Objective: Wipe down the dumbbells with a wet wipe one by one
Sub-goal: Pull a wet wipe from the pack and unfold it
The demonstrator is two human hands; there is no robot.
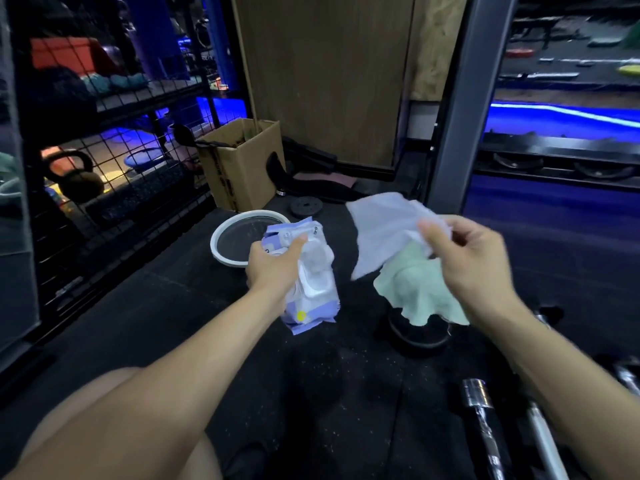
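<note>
Your right hand (471, 268) pinches a white wet wipe (384, 233) between thumb and fingertips (427, 230), and the sheet hangs open and loose to the left of the grip, in the air above the floor. Your left hand (273, 268) is closed around the wipe pack (311, 271), thumb on top near the far end, fingers wrapped under it; the pack's white flap lid faces up and looks shut, though blur makes that hard to call. The pack is lifted off the dark rubber floor (329, 393).

Below the wipe, a pale green cloth (419, 292) is draped over a dark round weight (419, 334) standing on the floor. Just behind your left hand sits a white-rimmed basin (221, 233). A cardboard box (242, 161) stands further back against a wire rack (114, 168), which holds a kettlebell (74, 178).

The dumbbells lie at the lower right by your right forearm: a chrome bar end (479, 396) and a second metal bar (545, 441) just beside it, both on the floor and well apart from the wipe.
</note>
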